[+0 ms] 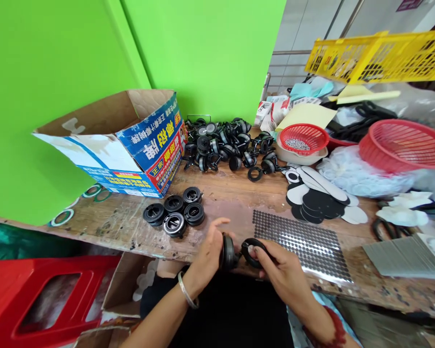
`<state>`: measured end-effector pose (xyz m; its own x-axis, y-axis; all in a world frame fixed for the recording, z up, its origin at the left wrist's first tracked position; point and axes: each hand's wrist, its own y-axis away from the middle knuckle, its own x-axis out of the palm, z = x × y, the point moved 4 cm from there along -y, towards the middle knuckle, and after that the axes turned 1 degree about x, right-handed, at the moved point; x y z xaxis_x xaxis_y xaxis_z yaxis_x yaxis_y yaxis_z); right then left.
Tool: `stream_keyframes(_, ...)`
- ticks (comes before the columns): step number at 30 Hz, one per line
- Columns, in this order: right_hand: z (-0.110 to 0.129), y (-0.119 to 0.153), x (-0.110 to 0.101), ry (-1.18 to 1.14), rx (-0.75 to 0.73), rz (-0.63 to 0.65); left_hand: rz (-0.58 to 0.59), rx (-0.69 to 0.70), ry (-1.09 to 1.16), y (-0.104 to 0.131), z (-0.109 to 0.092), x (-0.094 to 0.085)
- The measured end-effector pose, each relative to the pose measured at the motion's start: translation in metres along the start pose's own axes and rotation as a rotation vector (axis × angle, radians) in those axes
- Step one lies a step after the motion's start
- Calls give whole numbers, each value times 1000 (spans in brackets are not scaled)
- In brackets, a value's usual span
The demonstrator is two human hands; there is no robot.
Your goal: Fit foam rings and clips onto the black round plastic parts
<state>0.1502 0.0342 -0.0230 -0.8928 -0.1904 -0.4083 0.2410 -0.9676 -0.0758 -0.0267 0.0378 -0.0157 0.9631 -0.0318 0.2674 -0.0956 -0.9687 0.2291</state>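
At the table's front edge my left hand (210, 251) is closed round a thick black round part (229, 251). Just to its right, my right hand (281, 266) pinches a black ring (253, 252), its thumb over the ring's centre. A short black piece seems to link the two, though the join is hard to make out. Several black discs (174, 224) lie in a group left of my hands. Behind stands a heap of black round parts with arms (221, 145). A sheet of small dark dots (300, 241) lies beside my right hand.
A cardboard box (130, 159) stands at the back left before a green panel. Flat black and white pieces (315, 198), red baskets (304, 137), scissors (384, 227) and a stack of grey cards (402, 256) lie at the right. A red stool (7, 290) stands below left.
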Motion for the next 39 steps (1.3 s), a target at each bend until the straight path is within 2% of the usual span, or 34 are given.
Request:
stream_keyframes(2, -3, -6, -2, -91, 155, 105, 141, 165, -232, 1, -13, -2)
stream_keyframes(3, -5, -10, -3, -121, 210, 169, 212, 206, -328, 2, -16, -1)
stream_keyframes(5, -9, -24, -7, -103, 243, 234, 258, 176, -399, 1, -15, -1)
stream_keyframes(7, -14, -43, -17, 56, 155, 143, 142, 75, -295, -1, -8, -4)
stream_keyframes(9, -20, -62, -26, 318, 6, 20, -9, -51, -90, -3, 3, -7)
stream_keyframes(10, -23, -70, -27, 448, -54, 4, -60, -104, 7, -3, 8, -7)
stream_keyframes(12, -32, -81, -24, 631, -110, 60, -124, -168, 147, -3, 15, -8)
stream_keyframes(14, -38, -87, -21, 704, -114, 125, -155, -194, 225, -4, 17, -9)
stream_keyframes(19, -36, -91, -16, 772, -107, 172, -175, -255, 292, -6, 22, -12)
stream_keyframes(23, -34, -92, -12, 823, -80, 148, -181, -299, 303, -9, 27, -12)
stream_keyframes(27, -33, -89, -10, 839, -72, 85, -182, -276, 287, -10, 27, -13)
stream_keyframes(29, -26, -84, -10, 806, -91, 33, -183, -267, 263, -10, 26, -13)
stream_keyframes(32, 0, -71, -7, 545, -209, -49, -184, -246, 202, -10, 25, -10)
stream_keyframes(35, 32, -56, 6, 276, -320, -10, -202, -225, 169, -9, 25, -6)
stream_keyframes(39, 52, -43, 23, 282, -361, 12, -207, -201, 164, -8, 26, -1)
